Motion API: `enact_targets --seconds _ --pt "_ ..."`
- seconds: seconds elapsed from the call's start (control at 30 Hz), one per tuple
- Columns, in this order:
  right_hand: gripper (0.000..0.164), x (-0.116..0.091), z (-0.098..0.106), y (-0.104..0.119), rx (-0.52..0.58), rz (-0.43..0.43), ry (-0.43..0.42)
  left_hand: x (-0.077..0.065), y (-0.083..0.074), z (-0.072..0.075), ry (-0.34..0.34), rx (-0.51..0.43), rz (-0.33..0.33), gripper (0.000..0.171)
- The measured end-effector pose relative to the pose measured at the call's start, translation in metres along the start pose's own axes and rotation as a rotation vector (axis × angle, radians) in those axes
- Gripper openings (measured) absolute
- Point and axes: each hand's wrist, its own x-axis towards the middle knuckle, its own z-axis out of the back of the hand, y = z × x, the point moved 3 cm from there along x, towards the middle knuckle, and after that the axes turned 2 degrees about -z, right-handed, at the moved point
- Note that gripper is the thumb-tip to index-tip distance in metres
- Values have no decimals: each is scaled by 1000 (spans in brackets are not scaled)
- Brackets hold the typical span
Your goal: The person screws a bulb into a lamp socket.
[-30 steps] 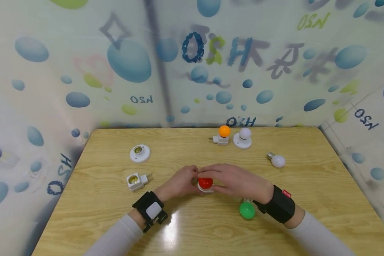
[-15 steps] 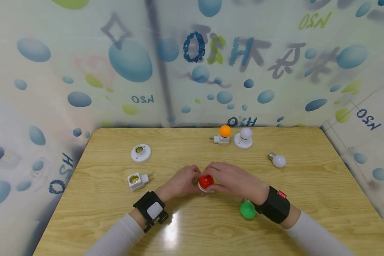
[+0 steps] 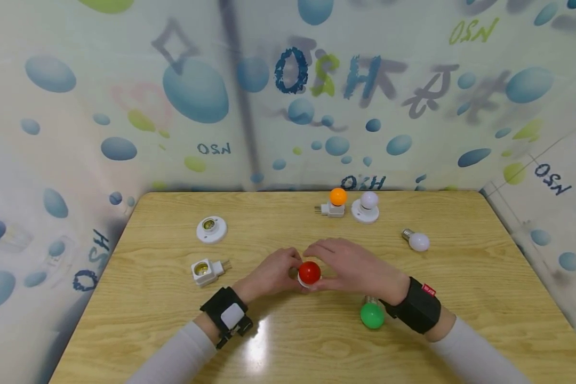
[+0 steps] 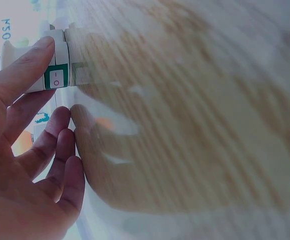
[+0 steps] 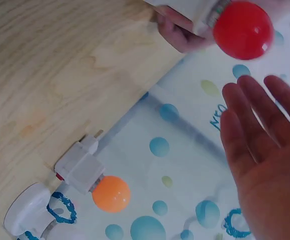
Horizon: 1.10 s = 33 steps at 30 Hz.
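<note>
My left hand (image 3: 274, 272) pinches a white bulb socket (image 4: 60, 54) between thumb and finger, down at the tabletop in the left wrist view. That socket has a green-framed switch marked I and O. A round red bulb (image 3: 309, 272) sits upright in it, its metal screw base partly showing in the right wrist view. Beside the bulb, my right hand (image 3: 357, 268) has its fingers spread and straight, and the right wrist view shows them apart from the red globe. Just below the right wrist, a green bulb (image 3: 372, 316) lies on the table.
To the left are a round white socket (image 3: 212, 229) and a plug-in socket (image 3: 205, 272), both without bulbs. At the back stand an orange bulb (image 3: 338, 197) in a plug-in socket and a white bulb (image 3: 369, 200) on a round base. A loose white bulb (image 3: 418, 242) lies right.
Half a second ago my right fingers were curled close around the red bulb; now they have spread and drawn back from it. My left hand and the socket have stayed in place.
</note>
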Motion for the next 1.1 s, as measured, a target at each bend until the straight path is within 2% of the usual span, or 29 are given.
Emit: enact_targets --seconds 0.13,0.3,0.47,0.63,0.8,0.97,1.1 --pt "54 -3 5 1 44 50 59 -1 0 1 2 13 -1 38" --pt "50 -5 -1 2 71 145 75 -1 0 -1 13 21 16 46" --pt "47 -6 -7 0 70 138 64 -1 -1 -1 13 17 26 46" --pt "39 -4 -9 1 80 157 -9 -1 -1 -1 14 7 33 43" --pt "34 -1 -11 2 4 156 -64 -1 -1 0 2 11 16 40" --pt "36 1 -12 3 -48 121 -66 -1 -1 -1 -14 23 -8 38" --pt "40 1 -13 3 -46 104 -36 -1 -2 0 -16 32 -9 37"
